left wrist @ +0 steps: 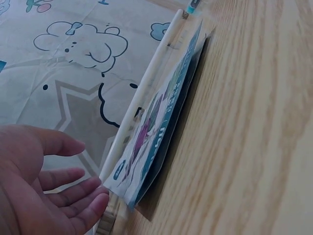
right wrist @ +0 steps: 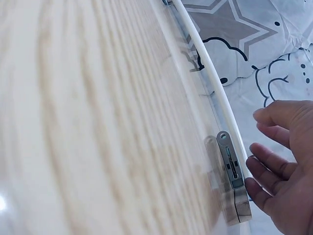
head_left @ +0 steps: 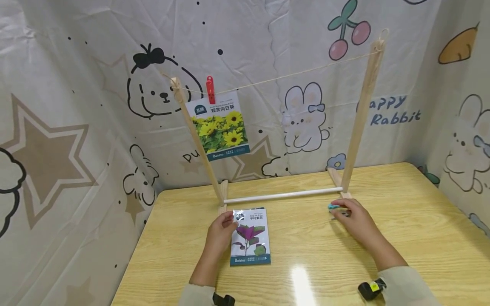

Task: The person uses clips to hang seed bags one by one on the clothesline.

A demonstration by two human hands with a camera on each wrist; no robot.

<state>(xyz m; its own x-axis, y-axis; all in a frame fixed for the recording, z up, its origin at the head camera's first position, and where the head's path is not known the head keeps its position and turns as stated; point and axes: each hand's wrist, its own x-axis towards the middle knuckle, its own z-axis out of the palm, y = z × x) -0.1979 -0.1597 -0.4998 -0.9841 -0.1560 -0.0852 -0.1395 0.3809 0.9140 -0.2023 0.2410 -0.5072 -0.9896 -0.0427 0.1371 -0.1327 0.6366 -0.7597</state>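
Observation:
A seed packet with purple flowers (head_left: 250, 236) lies on the table, seemingly with another beneath it. My left hand (head_left: 221, 231) is at its upper left corner. In the left wrist view its fingers (left wrist: 80, 196) are loosely extended near the packet's edge; whether they touch it I cannot tell. At right, my right hand (head_left: 356, 216) is over a small teal clothespin (head_left: 333, 206). The right wrist view shows a clothespin (right wrist: 230, 161) lying beside spread, relaxed fingers (right wrist: 266, 169); thumb and forefinger are apart.
A wooden frame has two posts (head_left: 360, 123), a white crossbar (head_left: 283, 195) and a string (head_left: 291, 77). From it a red clothespin (head_left: 210, 89) suspends a sunflower seed packet (head_left: 220, 127). Patterned cloth (head_left: 260, 42) surrounds the wooden table (head_left: 172, 255).

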